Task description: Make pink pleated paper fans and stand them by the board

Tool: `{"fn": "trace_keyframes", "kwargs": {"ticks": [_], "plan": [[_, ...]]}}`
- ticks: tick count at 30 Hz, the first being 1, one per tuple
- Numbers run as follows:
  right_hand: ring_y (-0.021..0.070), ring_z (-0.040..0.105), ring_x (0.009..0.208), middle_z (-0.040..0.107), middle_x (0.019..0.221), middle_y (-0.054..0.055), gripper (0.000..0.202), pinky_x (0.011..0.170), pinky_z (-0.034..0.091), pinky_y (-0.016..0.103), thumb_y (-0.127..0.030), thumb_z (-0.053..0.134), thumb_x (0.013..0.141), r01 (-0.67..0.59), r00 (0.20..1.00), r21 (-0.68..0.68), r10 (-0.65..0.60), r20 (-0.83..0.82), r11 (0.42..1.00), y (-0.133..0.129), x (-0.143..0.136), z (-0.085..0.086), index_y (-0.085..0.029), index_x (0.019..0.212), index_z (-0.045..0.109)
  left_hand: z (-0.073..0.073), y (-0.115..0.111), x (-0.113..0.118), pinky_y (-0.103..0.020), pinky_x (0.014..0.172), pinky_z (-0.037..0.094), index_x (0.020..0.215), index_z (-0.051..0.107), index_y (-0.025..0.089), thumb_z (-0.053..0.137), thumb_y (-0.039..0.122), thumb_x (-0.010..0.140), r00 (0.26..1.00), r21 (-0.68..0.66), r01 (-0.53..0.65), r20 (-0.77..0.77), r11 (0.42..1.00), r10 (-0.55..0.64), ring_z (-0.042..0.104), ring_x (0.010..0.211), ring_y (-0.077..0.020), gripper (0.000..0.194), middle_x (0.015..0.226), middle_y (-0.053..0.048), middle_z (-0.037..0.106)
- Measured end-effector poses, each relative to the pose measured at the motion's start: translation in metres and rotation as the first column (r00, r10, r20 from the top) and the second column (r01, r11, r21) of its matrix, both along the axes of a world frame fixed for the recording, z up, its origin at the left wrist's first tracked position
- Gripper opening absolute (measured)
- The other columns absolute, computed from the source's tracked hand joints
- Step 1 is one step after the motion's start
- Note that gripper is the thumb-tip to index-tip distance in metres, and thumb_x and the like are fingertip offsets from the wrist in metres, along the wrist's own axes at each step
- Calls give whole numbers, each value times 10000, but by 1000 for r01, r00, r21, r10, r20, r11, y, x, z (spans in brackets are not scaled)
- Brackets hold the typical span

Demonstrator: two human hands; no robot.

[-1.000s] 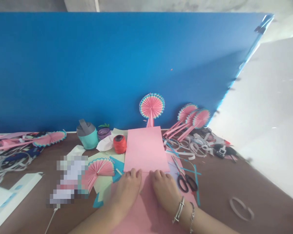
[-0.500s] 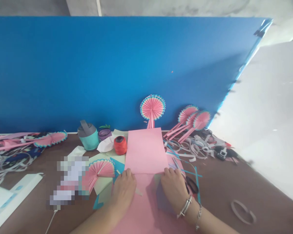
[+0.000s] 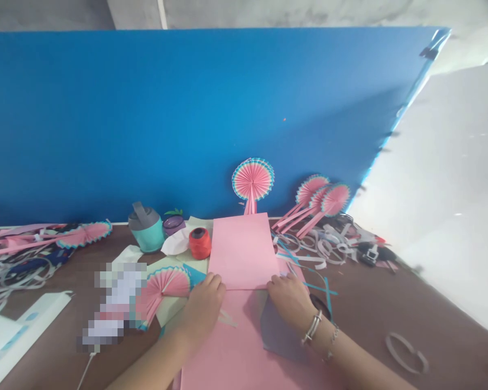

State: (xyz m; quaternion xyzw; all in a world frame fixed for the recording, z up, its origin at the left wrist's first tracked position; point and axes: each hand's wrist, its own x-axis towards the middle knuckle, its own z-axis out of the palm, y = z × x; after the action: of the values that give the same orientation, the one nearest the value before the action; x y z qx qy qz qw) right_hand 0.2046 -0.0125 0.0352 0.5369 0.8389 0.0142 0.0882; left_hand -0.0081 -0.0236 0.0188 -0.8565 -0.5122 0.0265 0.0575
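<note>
A smooth pink paper sheet lies before me, its near edge between my hands. My left hand has its fingers curled over the sheet's near left corner. At the near right corner, the fingers of my right hand are closed on the same edge; a bangle and a chain bracelet circle that wrist. More pink paper spreads beneath my forearms, with a grey-blue piece by the right hand. Black-handled scissors lie partly hidden behind my right hand.
A half-opened pleated pink fan and red thread spool lie left. A round pink fan leans on the blue panel; several more lie right beside white strips. A turquoise cup stands behind.
Both hands have shifted slightly up and to the left along the sheet's near edge, and the right hand covers more of the scissors. The sheet stays nearly in place.
</note>
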Motion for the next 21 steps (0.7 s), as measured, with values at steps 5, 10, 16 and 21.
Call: {"fn": "trace_keyframes", "kwargs": {"ticks": [5, 10, 16, 21], "plan": [[234, 626, 853, 663, 891, 140, 186, 678, 307, 339, -66, 501, 826, -8, 1000, 15, 8, -25, 1000, 3, 2, -4, -104, 849, 681, -4, 9, -3, -365, 771, 444, 871, 583, 162, 399, -16, 817, 989, -41, 69, 136, 997, -63, 521, 885, -233, 262, 909, -69, 580], [226, 585, 860, 647, 910, 109, 162, 694, 291, 342, -93, 505, 842, -54, 993, 72, 61, -100, 996, 2, -1, -9, -132, 878, 658, -9, 10, -4, -380, 774, 437, 900, 579, 154, 384, -23, 809, 984, -41, 80, 160, 996, -72, 509, 886, -243, 278, 943, -83, 579], [203, 539, 840, 633, 908, 80, 194, 695, 275, 327, -128, 458, 898, -68, 979, 100, 86, -185, 993, 4, 1, -16, -155, 854, 645, -13, 9, -5, -385, 782, 440, 877, 587, 155, 394, 17, 817, 977, -24, 90, 199, 996, -83, 503, 889, -245, 245, 945, -90, 579], [198, 521, 875, 625, 931, 62, 225, 709, 267, 312, -173, 433, 934, -19, 956, 123, 54, -287, 992, 8, 7, -19, -167, 846, 640, -12, 12, -6, -362, 819, 441, 877, 609, 163, 362, 47, 869, 939, -46, 66, 341, 997, -46, 522, 907, -222, 273, 929, -75, 596]]}}
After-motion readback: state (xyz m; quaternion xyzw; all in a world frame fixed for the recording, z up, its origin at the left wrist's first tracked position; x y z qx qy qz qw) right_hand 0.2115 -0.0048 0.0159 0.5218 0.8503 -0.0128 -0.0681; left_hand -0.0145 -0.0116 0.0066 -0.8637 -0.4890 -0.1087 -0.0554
